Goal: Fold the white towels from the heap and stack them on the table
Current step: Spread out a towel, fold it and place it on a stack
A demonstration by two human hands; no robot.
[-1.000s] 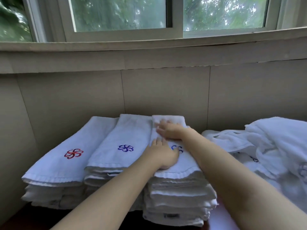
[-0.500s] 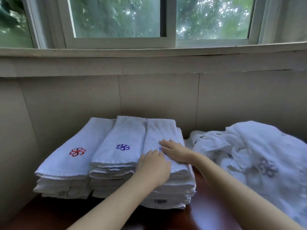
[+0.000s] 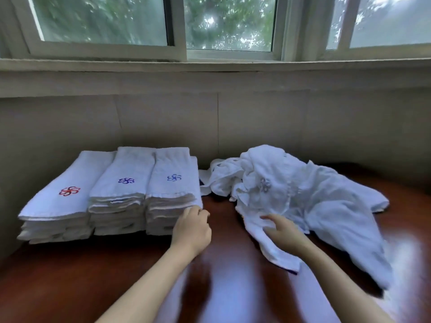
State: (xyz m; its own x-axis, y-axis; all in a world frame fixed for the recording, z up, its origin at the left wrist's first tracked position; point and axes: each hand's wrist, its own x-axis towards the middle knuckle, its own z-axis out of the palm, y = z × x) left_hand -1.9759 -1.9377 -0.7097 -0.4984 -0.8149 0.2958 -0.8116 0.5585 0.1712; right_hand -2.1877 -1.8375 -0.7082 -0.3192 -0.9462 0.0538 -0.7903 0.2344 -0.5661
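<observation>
A person's right hand [image 3: 283, 231] rests loose-fingered on the heap [image 3: 303, 197] at the table's [image 3: 93, 276] right edge; the left hand [image 3: 192, 229], relaxed, touches the nearest stack [image 3: 173, 194]. The soft, light towels look best pinched at a corner

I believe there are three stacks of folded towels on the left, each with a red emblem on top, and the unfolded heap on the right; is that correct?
Not quite: the head view shows only the leftmost stack topped by a red emblem. The middle stack and right stack have blue emblems. The unfolded heap is indeed on the right.
</observation>
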